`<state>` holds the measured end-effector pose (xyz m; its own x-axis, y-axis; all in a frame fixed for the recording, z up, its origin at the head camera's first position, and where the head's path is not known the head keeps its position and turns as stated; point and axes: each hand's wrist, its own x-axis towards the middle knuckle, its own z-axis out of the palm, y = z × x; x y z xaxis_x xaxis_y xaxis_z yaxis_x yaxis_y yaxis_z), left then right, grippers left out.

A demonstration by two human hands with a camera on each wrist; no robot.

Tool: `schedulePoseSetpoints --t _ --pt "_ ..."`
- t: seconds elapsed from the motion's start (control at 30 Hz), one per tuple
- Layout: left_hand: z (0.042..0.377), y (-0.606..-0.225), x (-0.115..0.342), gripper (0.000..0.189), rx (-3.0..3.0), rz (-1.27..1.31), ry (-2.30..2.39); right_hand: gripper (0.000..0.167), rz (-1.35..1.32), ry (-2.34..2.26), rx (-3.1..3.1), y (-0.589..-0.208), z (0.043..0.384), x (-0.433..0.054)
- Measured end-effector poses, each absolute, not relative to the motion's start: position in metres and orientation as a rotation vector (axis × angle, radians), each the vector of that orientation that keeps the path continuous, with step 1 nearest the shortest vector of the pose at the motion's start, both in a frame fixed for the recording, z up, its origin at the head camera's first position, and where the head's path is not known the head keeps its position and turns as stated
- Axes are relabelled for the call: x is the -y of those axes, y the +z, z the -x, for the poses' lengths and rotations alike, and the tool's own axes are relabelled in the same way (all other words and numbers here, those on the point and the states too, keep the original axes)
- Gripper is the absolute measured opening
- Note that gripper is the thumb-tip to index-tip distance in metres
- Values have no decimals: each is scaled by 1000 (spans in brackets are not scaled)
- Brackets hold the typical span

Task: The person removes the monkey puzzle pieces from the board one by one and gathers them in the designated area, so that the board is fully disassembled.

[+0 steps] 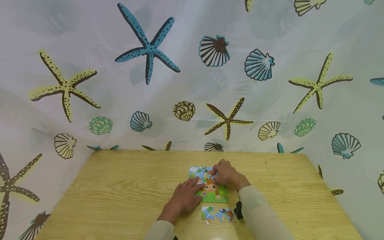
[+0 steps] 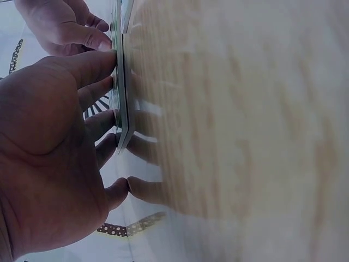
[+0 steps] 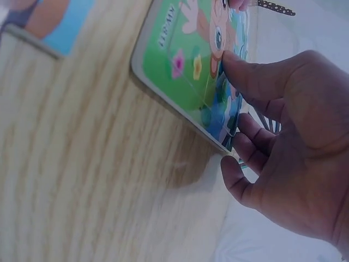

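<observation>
A jigsaw puzzle board [image 1: 221, 199] with a cartoon monkey on green grass lies on the table. My left hand [image 1: 186, 196] rests along its left side, fingers stretched over the picture; in the left wrist view, the fingertips [image 2: 112, 82] meet the board's edge. At the upper right of the board is my right hand [image 1: 227, 173], its fingers bent. In the right wrist view, the thumb [image 3: 240, 68] touches the picture near the monkey's face, while the other fingers reach round the far side. I cannot tell whether a puzzle piece is between them.
Two loose puzzle pieces lie just in front of the board: one with a green leaf [image 1: 207, 212], the other with a small brown animal [image 1: 225, 216]. The wooden table [image 1: 126, 186] extends to both sides. A white curtain [image 1: 186, 83] printed with starfish and shells hangs behind it.
</observation>
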<state>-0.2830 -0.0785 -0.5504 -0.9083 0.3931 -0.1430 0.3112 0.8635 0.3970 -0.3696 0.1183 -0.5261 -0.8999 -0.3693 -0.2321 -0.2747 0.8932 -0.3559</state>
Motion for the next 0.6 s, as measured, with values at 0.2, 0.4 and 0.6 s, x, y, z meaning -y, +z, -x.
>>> schedulePoseSetpoints --t 0.2,0.4,0.6 --pt "283 -551 77 46 -2822 -541 542 12 503 -471 -2784 -526 369 -117" --pt "284 -548 76 47 -2810 -548 552 25 552 -538 -2914 -531 366 -123" --pt "281 -545 77 47 -2821 -550 564 38 555 -796 -2911 -538 358 -130"
